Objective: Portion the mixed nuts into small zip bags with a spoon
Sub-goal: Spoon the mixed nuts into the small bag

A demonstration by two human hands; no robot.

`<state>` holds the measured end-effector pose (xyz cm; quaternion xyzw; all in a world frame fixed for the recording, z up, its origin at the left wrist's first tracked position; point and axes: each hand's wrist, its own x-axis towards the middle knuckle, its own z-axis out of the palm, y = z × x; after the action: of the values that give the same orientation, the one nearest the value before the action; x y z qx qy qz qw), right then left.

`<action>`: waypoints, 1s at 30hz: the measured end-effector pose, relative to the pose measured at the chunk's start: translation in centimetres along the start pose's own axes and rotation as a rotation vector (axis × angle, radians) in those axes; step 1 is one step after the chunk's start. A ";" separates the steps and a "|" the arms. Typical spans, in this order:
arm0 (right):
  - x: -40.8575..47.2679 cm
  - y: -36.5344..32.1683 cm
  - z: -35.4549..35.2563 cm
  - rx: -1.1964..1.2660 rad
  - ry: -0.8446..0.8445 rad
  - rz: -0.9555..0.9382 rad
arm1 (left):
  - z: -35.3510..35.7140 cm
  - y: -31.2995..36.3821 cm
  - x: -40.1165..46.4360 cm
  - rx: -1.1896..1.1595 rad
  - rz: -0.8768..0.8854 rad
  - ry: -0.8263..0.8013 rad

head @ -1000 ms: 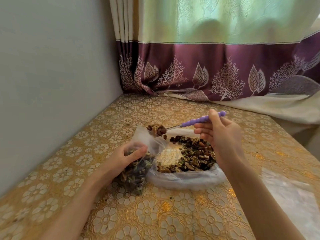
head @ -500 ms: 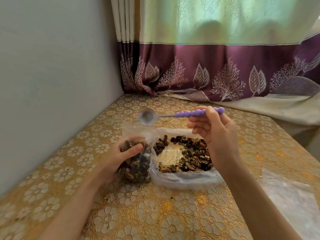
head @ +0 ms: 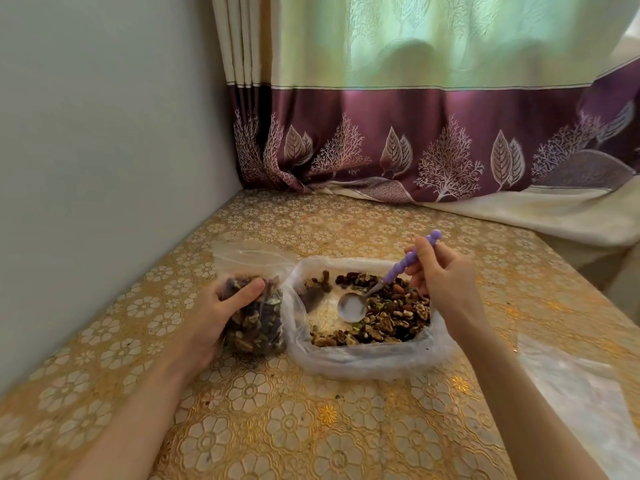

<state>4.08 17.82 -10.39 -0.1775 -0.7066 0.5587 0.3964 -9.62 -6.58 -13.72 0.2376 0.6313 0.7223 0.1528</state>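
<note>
From the head view, the left hand point(head: 221, 317) is wrapped around a small zip bag point(head: 254, 313). The thumb lies across the front of the bag and the fingers curl behind it. The bag stands on the desk point(head: 277, 410) and is full of nuts. Its clear top is open and sticks up above the hand.

Just beside the small bag, on its right, sits a big clear bag point(head: 367, 358) with its sides rolled down. They touch. The mixed nuts point(head: 391, 317) lie inside it, piled mostly on the right side and along the near edge. A bare pale patch shows in the middle.

The right hand point(head: 446, 282) holds a spoon point(head: 388, 285) by its purple bumpy handle, with the fingers pinched round it. The handle tip pokes up past the fingers. The round silver bowl of the spoon is down in the big bag, at the edge of the nut pile. The spoon bowl looks empty.

A flat clear plastic sheet point(head: 571, 393) lies on the desk near the right arm. The desk has a gold cover with flowers. Behind it hangs a curtain point(head: 415, 133), green on top and purple with leaves below. A plain wall point(head: 104, 133) is on the left.
</note>
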 end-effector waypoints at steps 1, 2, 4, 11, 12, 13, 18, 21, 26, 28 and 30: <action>0.1 0.0 -0.2 0.000 -0.012 0.014 | 0.0 0.0 0.0 0.001 0.002 0.000; 0.3 0.1 -0.3 0.005 -0.023 0.035 | 0.0 0.0 0.0 0.002 0.002 0.000; 0.4 0.0 -0.5 0.007 -0.027 0.096 | 0.0 0.0 -0.1 0.009 -0.002 -0.008; -0.3 -0.1 0.5 -0.035 -0.177 0.281 | 0.3 0.1 -0.1 0.041 0.016 -0.034; -0.5 -0.2 0.7 -0.038 -0.189 0.284 | 0.3 0.1 -0.1 0.046 0.015 -0.037; -0.6 -0.2 1.0 -0.037 -0.192 0.284 | 0.3 0.1 -0.1 0.050 0.015 -0.039; -0.5 0.1 1.1 -0.027 -0.151 0.353 | 0.2 0.1 -0.1 0.073 0.011 -0.050; -0.5 0.3 1.1 0.002 -0.128 0.397 | 0.3 0.1 -0.2 0.128 -0.002 -0.076; -0.3 0.2 0.8 0.098 -0.091 0.463 | 0.7 0.2 -0.1 0.178 -0.020 -0.106; -0.1 0.3 0.7 0.123 -0.062 0.488 | 0.9 0.3 -0.2 0.214 -0.023 -0.138; 0.1 0.4 0.5 0.134 -0.031 0.495 | 1.2 0.3 -0.5 0.251 -0.031 -0.175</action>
<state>3.56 17.71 -10.78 -0.3100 -0.6091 0.6868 0.2476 -8.58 -5.90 -13.35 0.3068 0.7046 0.6118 0.1874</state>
